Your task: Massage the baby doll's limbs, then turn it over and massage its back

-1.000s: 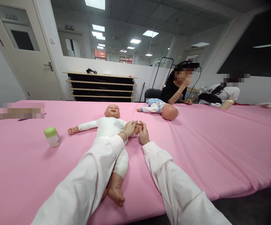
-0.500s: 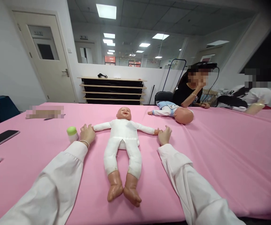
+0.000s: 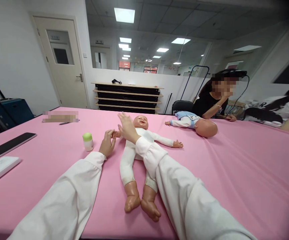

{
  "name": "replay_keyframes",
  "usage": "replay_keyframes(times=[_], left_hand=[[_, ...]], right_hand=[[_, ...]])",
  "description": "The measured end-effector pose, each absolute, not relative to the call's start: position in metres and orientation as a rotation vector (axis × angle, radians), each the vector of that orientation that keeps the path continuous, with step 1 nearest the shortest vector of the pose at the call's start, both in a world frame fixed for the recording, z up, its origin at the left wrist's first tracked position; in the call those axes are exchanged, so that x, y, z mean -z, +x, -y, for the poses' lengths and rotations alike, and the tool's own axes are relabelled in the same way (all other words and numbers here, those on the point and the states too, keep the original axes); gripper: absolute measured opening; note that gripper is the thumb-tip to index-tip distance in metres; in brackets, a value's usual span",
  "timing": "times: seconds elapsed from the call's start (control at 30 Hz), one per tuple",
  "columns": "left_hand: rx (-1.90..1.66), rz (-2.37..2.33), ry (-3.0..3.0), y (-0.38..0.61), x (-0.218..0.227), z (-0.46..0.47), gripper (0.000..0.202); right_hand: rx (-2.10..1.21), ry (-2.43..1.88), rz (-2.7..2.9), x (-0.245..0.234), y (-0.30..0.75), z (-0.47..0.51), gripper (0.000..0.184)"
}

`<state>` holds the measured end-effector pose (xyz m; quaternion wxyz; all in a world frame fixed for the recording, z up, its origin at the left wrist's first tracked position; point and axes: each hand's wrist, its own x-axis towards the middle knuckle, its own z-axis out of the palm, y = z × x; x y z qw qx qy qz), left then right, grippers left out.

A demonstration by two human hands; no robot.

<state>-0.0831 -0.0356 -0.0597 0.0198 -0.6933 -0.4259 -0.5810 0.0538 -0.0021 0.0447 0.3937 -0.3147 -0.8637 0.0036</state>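
Observation:
A baby doll in a white cloth body lies face up on the pink tablecloth, feet toward me and arms spread out. My left hand is closed on the doll's hand at the left side, fingers bent around it. Over the doll's left-side arm and shoulder reaches my right hand, open with fingers stretched and slightly blurred; it holds nothing, and whether it touches the doll I cannot tell. My right sleeve hides part of the doll's trunk and one leg. Beside my left hand stands a small jar with a green lid.
A second doll in blue and white clothes lies at the back right, near a seated person. On the left are a phone and a white box. The pink tablecloth has folds at right.
My right hand has let go of the doll's hand on the right and swung left across its body. My left hand stays at the other doll hand. The view has shifted left.

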Motion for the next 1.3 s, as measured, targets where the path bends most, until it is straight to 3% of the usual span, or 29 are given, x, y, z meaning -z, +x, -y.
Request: replay_keyframes(times=[0.2, 0.33, 0.6, 0.73, 0.87, 1.03, 1.17, 1.3], left_hand=[[2.462, 1.640, -1.881, -0.076, 0.061, 0.031, 0.048], [2.720, 1.808, -1.852, -0.071, 0.059, 0.027, 0.043], [2.192, 1.750, -2.051, -0.058, 0.060, 0.032, 0.045], [2.280, 1.981, -1.791, -0.067, 0.063, 0.026, 0.029], [2.207, 2.384, -1.458, -0.085, 0.065, 0.019, 0.025], [1.826, 2.507, -1.434, -0.094, 0.064, 0.013, 0.033], [1.411, 2.654, -1.438, -0.092, 0.062, 0.012, 0.039], [1.315, 2.670, -1.484, -0.093, 0.064, 0.013, 0.049]], right_hand=[[-0.727, -0.786, 2.335, -0.001, 0.035, -0.006, 0.031], [-0.705, -0.938, 2.172, 0.019, 0.038, -0.007, 0.026], [-0.706, -1.285, 1.812, 0.019, 0.031, -0.004, 0.040], [-0.741, -1.165, 2.020, 0.024, 0.029, 0.003, 0.022], [-0.504, -1.010, 2.283, 0.008, 0.037, 0.036, 0.038], [-0.540, -0.547, 2.789, -0.025, 0.088, 0.121, 0.033], [-0.518, -0.542, 2.930, -0.013, 0.136, 0.172, 0.058], [-0.443, -0.485, 2.908, 0.013, 0.154, 0.178, 0.058]])
